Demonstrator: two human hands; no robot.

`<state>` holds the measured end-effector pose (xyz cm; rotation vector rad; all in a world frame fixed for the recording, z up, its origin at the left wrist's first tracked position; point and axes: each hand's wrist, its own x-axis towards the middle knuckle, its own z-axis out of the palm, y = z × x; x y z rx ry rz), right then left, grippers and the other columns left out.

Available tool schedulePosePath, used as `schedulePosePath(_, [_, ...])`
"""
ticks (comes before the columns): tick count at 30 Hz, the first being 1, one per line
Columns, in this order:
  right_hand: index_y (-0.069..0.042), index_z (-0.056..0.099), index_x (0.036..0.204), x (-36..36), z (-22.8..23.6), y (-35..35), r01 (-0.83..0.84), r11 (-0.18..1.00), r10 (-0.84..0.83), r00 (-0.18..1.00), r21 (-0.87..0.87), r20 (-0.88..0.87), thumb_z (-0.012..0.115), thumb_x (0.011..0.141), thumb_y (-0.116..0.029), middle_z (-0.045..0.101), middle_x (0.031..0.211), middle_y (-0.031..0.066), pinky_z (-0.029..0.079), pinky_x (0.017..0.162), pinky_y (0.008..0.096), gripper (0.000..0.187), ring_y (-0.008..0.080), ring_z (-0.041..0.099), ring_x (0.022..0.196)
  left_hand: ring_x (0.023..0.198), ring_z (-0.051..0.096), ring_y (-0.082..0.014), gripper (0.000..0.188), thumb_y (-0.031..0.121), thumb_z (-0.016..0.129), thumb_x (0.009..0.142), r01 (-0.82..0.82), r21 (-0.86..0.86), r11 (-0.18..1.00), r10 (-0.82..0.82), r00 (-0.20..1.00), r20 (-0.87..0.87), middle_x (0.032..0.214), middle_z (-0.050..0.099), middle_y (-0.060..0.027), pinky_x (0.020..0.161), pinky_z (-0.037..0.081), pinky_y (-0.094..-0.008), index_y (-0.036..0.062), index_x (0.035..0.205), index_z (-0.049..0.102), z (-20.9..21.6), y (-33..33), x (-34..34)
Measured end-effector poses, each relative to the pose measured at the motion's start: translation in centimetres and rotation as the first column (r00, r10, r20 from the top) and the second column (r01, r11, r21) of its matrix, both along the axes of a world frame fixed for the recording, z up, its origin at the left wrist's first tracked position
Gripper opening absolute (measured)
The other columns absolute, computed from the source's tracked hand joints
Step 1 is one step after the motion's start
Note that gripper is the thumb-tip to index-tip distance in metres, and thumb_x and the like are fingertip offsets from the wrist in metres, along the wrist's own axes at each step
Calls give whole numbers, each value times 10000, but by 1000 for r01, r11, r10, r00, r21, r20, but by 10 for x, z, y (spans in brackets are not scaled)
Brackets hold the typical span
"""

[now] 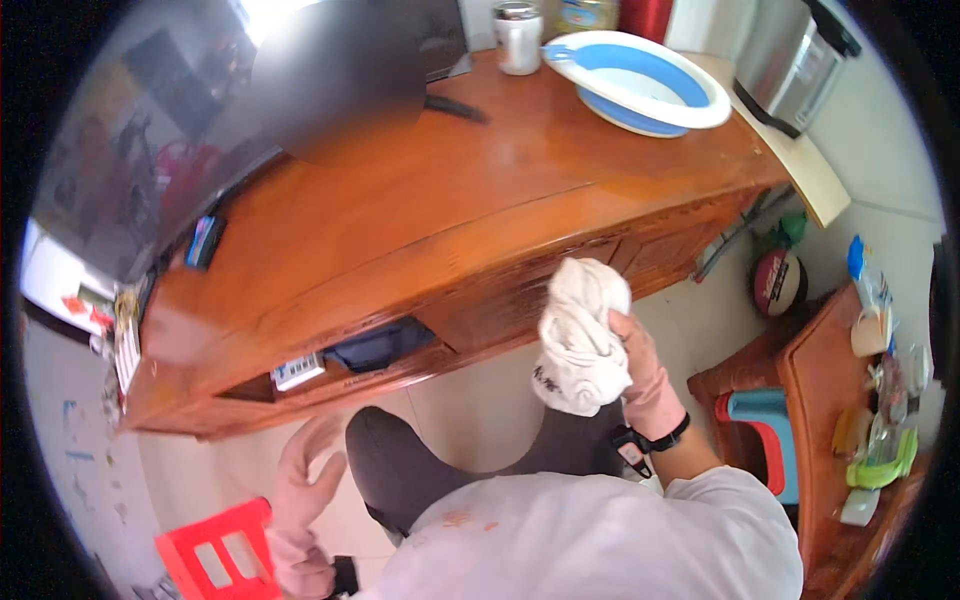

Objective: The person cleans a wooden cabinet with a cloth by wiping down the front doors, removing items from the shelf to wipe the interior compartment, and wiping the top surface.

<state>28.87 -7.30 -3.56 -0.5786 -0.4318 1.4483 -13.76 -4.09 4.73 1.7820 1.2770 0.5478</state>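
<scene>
My right hand (645, 372) is wrapped round a bunched white cloth (580, 335) and holds it up in front of the cabinet, above my knees. The cloth is crumpled into folds, with small dark marks at its lower left edge. Down at the left, my left hand (300, 490) hangs beside my knee with nothing in it, its thumb apart from the fingers. Nearest to that hand stands a red plastic stool (225, 555).
A long wooden cabinet (400, 215) spans the front, with a television (160, 130) and a blue-and-white basin (650, 85) on top. A jar (518, 40) stands left of the basin. At right, a wooden side table (820, 400) holds bottles and containers; a ball (778, 282) lies behind it.
</scene>
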Motion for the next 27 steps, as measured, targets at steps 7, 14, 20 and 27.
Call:
schedulePosePath(7, [32, 394, 1386, 22, 42, -44, -25, 985, 77, 947, -169, 311, 654, 842, -132, 567, 1280, 159, 472, 987, 400, 625, 281, 596, 1127, 1151, 567, -223, 607, 69, 706, 805, -692, -450, 564, 465, 717, -519, 1319, 544, -120, 994, 456, -346, 46, 1358, 458, -3, -120, -299])
schedulePosePath(14, [15, 408, 1380, 29, 132, -45, -298, 847, 527, 572, -440, 629, 738, 807, -135, 561, 1256, 92, 395, 1004, 333, 679, 196, 533, 1150, 1105, 594, -211, 496, 161, 701, 827, -738, 364, 569, 800, 393, -454, 1245, 592, -116, 968, 475, -324, 58, 1282, 532, 98, -80, -424])
schedulePosePath(20, [7, 355, 1421, -27, 168, 12, -430, 803, 549, 264, -413, 793, 758, 810, -176, 509, 1342, 97, 326, 1070, 336, 755, 190, 464, 1243, 1066, 617, -201, 420, 240, 696, 847, -341, 691, 638, 459, 888, 15, 1182, 633, -113, 946, 492, -306, 68, 1216, 596, 153, 70, -174])
schedulePosePath(27, [5, 364, 1415, -154, 179, 64, -403, 910, 210, 649, 97, 731, 702, 859, -255, 506, 1355, 125, 380, 1049, 371, 701, 244, 509, 1231, 1329, 410, -300, 792, 300, 782, 763, -336, 620, 709, -212, 736, 642, 1404, 441, -183, 1076, 360, -384, 48, 1408, 397, 47, 74, 86])
